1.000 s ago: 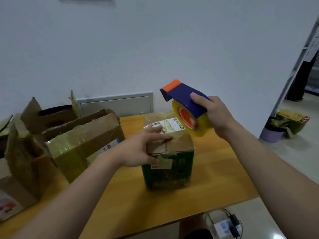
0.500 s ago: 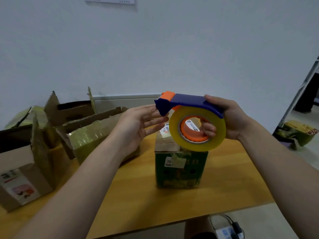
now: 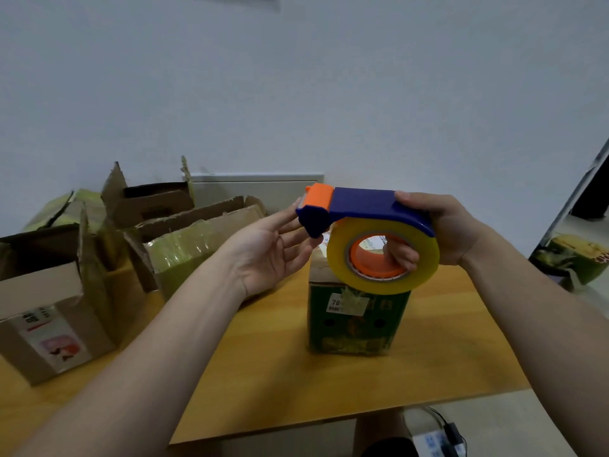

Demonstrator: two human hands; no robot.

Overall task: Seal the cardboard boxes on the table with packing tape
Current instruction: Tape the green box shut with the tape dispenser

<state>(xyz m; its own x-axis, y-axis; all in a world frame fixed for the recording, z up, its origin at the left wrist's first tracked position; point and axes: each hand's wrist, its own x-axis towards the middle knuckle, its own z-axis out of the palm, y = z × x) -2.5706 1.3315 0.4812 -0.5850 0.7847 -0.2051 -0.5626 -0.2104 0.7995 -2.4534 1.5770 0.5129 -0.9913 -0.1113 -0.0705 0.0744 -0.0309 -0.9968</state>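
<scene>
Prepping: no tape on a box yet; I'd say the free end is being hunted for at the cutter, pre-seal.
R hand (image 3: pixel 451 232): grips the tape dispenser (image 3: pixel 362 206), thumb on top of the blue handle, fingers curled thru the orange core of the yellow roll (image 3: pixel 428 262).
L hand (image 3: pixel 273 252): open, fingers straight, tips at the orange nose; touching the tape end or not, can't tell.
Dispenser pos: held level in the air, in front of & above the small green box (image 3: pixel 356 321).
Green box: upright on the tabletop (image 3: pixel 296 374), top mostly hidden behind the roll.
Other boxes: open cartons (image 3: pixel 197 252) at the L side, flaps up.
Next: prob. pinch the end, pull out a length, stick it at the box edge, run it along the seam; flaps will need holding down.
Vs 1 s ago: L hand lay on the green box top, now off it & up at the nose; dispenser was tilted nose-up, now level.
</scene>
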